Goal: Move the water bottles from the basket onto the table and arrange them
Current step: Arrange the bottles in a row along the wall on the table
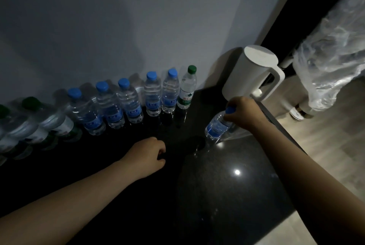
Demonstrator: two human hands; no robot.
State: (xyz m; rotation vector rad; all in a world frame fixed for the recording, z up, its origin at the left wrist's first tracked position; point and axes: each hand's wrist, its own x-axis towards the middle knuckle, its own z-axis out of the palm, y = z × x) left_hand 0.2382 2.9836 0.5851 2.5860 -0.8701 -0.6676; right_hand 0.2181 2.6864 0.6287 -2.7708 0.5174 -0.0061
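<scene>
While it is held tilted by the neck in the right hand (242, 113), a blue-capped bottle (217, 126) is seen near the right edge of the dark table (227, 185), just in front of a white kettle (250, 72). A knock against the kettle or a drop off that edge is judged the main risk. Along the wall (138, 17), five blue-capped and three green-capped bottles are counted; the left hand (147, 157) is loosely curled, empty.

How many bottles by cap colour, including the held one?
Blue caps: 6, five in the row against the wall, one in the right hand
Green caps: 3, the two at far left blurred
Total: 9
</scene>
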